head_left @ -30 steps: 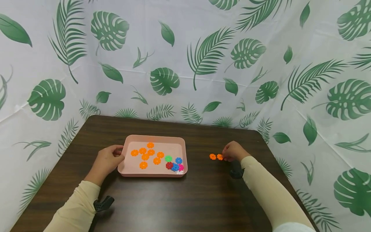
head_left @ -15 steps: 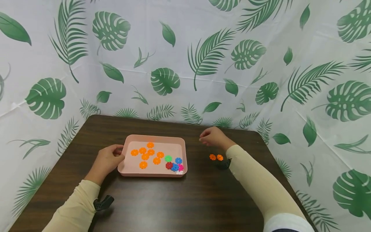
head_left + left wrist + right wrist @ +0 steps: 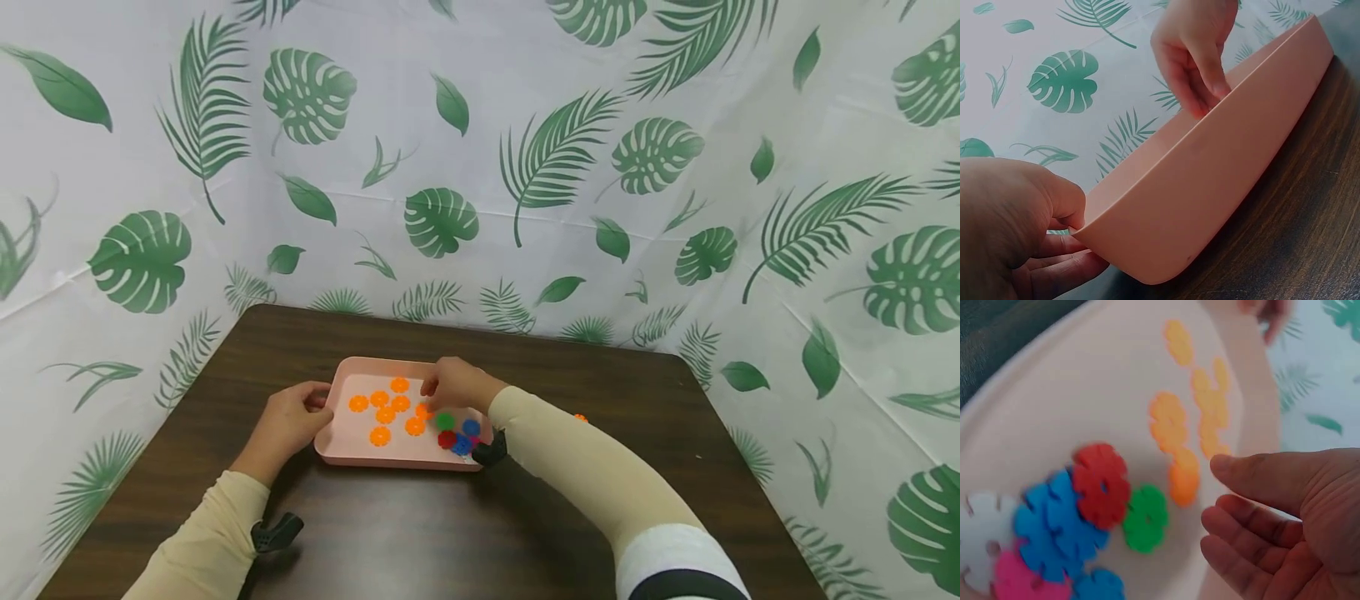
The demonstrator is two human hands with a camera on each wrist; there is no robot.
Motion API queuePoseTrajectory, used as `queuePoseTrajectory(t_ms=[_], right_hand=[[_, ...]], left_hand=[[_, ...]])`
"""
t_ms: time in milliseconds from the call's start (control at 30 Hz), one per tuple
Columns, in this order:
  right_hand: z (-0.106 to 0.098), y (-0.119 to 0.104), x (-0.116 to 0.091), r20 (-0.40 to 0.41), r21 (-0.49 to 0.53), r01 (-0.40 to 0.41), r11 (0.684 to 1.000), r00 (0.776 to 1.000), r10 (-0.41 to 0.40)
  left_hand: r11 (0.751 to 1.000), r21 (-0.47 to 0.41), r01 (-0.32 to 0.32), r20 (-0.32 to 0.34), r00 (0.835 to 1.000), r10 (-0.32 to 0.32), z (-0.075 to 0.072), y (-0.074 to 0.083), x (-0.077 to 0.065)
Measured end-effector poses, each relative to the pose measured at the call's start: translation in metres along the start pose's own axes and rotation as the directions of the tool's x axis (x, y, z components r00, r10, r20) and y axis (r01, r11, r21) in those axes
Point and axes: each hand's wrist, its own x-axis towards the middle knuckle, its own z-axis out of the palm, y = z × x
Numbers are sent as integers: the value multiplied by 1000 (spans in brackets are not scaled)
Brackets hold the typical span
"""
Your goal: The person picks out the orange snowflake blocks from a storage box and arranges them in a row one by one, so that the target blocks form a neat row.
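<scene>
A pink tray (image 3: 352, 443) lies on the table, and my left hand (image 3: 283, 427) pinches its left rim, thumb over the edge and fingers against the outside in the left wrist view. My right hand (image 3: 459, 385) hovers over the tray's right part. In the right wrist view its thumb and fingers are apart, with nothing between them. Several orange flower-shaped discs (image 3: 380, 436) lie spread in the tray. Near its right end are a green disc (image 3: 1146, 519), a red disc (image 3: 1102, 485), blue discs (image 3: 1063, 522), a pink disc (image 3: 1029, 580) and a white disc (image 3: 984, 540).
On the dark wooden table (image 3: 390, 533), right of the tray, an orange disc (image 3: 581, 417) shows partly behind the right forearm. A white leaf-print cloth (image 3: 465, 275) hangs behind the table and along its sides.
My right hand has moved left from the two orange discs on the table to above the tray. The left hand stays on the tray's rim. The head view has shifted slightly.
</scene>
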Motion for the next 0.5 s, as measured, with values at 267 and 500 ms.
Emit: queuePoseTrajectory(t_ms=[267, 500], right_hand=[[16, -10, 1, -46, -265, -12, 964, 999, -1], [17, -15, 1, -41, -310, -2, 951, 999, -11]], left_hand=[[1000, 9, 9, 0, 1000, -9, 2, 2, 0], [1000, 11, 9, -5, 1000, -9, 3, 0, -1]])
